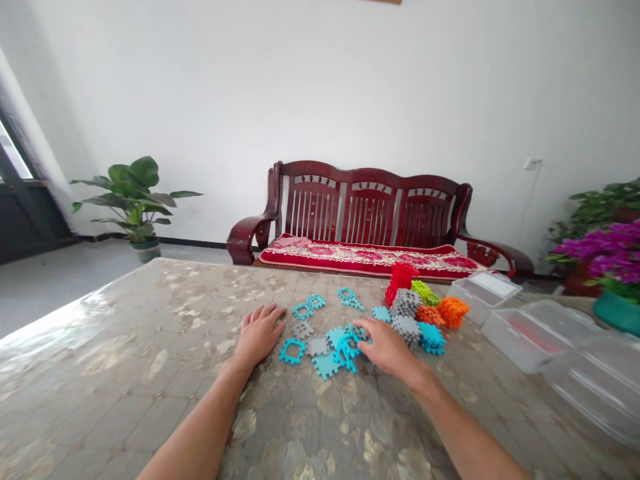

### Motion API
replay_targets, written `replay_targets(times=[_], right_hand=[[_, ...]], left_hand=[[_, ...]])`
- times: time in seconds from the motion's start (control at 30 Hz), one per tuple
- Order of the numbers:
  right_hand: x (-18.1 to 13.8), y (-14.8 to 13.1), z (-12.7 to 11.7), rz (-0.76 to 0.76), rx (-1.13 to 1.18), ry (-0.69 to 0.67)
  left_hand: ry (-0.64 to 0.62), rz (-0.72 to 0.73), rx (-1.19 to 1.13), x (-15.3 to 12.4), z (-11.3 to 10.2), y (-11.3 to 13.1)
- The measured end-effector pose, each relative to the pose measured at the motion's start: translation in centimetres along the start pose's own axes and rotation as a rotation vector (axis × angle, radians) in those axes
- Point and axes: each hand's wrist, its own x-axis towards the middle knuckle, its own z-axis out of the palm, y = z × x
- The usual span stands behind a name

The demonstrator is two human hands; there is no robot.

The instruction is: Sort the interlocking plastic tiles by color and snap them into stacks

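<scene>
My left hand [258, 333] lies flat and open on the marbled table [150, 347], just left of a scatter of flat teal and grey interlocking tiles [320, 345]. My right hand [384, 345] rests at the right side of that scatter, its fingers closing on a clump of teal tiles [347, 348]. Behind it stands a cluster of assembled cubes [419, 312] in red, grey, green, orange and teal. More loose teal tiles [350, 298] lie farther back.
Several clear plastic boxes [525, 333] stand along the table's right side. A dark wooden bench [370, 220] with a red cushion is behind the table. Potted plants stand at far left [133, 200] and right [607, 257].
</scene>
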Motion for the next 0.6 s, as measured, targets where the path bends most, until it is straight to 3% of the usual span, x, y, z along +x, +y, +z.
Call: replay_targets(times=[0.17, 0.33, 0.47, 0.6], right_hand=[[0.4, -0.1, -0.3, -0.217, -0.058, -0.149], [0.5, 0.0, 0.6, -0.271, -0.071, -0.179], [-0.1, -0.1, 0.1, -0.308, -0.041, -0.043], [-1.5, 2.1, -3.4, -0.260, 0.025, 0.234]], left_hand=[[0.011, 0.002, -0.015, 0.0, 0.0, 0.0], [0.016, 0.001, -0.013, 0.0, 0.0, 0.0], [-0.002, -0.003, 0.003, 0.1, 0.3, -0.3], [0.007, -0.001, 0.017, 0.2, 0.8, -0.6]])
